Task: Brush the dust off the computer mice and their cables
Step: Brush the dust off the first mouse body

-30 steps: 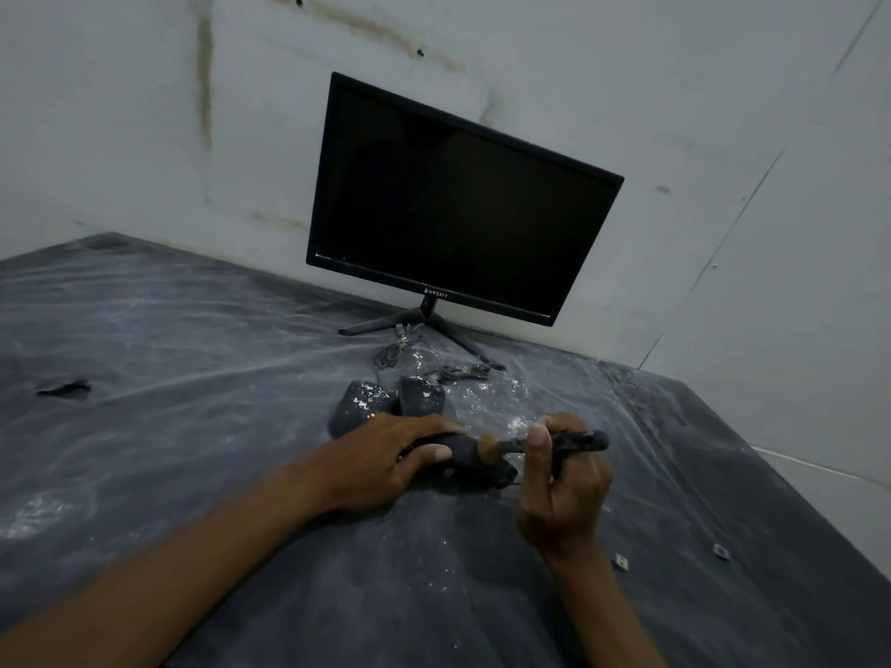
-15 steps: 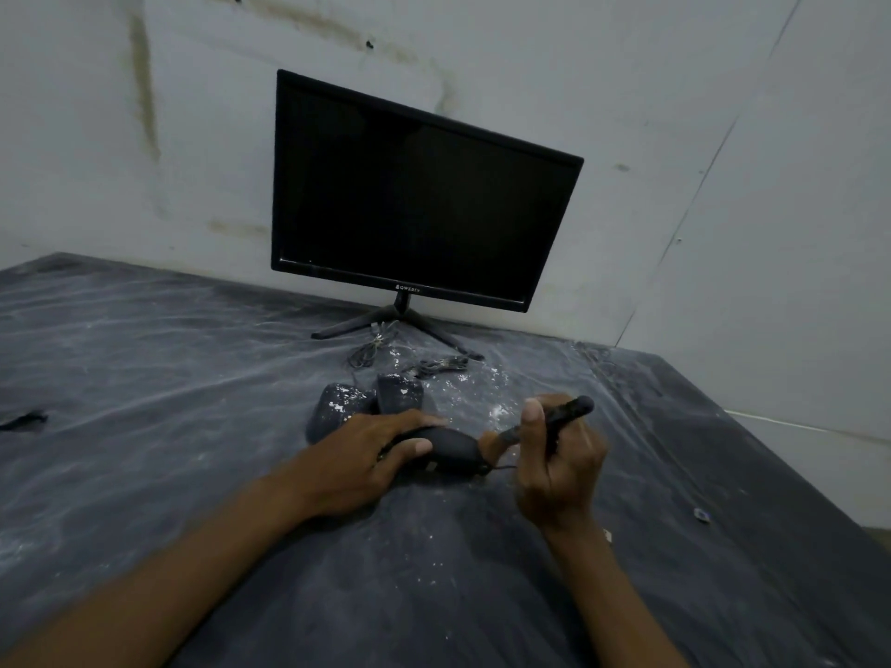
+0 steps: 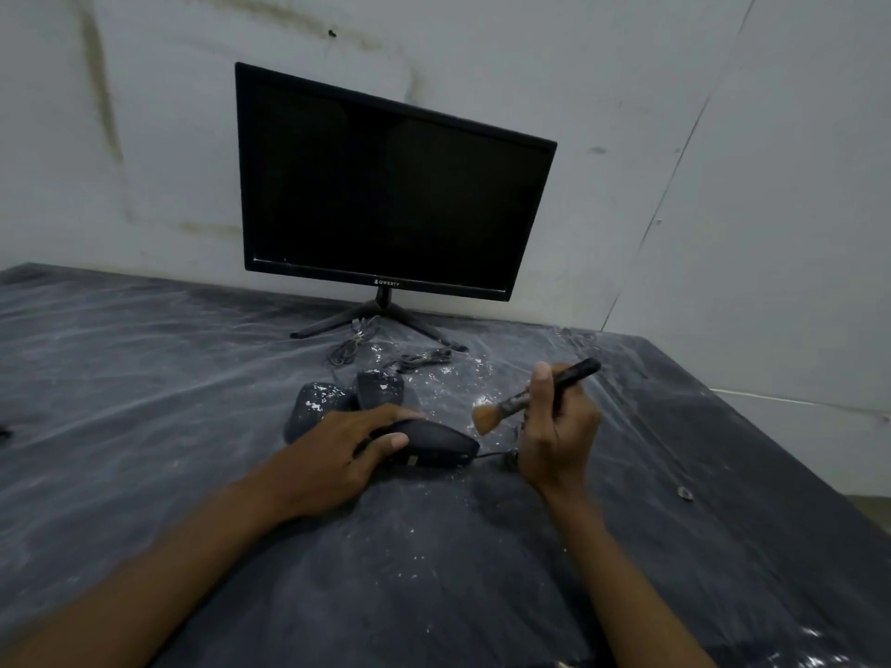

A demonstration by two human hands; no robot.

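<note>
The left hand (image 3: 337, 450) pins the front mouse (image 3: 429, 443) to the bench (image 3: 144, 378) while the right hand (image 3: 554, 441) grips the brush (image 3: 520, 402), raised just above that mouse for sweeping.

1. The monitor (image 3: 385, 185) is black, with a small pale logo on its lower bezel.
2. The worktop (image 3: 144, 402) is dark grey, streaked and speckled with white dust.
3. The held mouse (image 3: 434, 443) is plain black.
4. The left mouse (image 3: 313, 407) is black, flecked white.
5. The brush (image 3: 525, 400) has tan bristles and a black handle.
6. The wall (image 3: 627, 89) is off-white with brownish stains.
</note>
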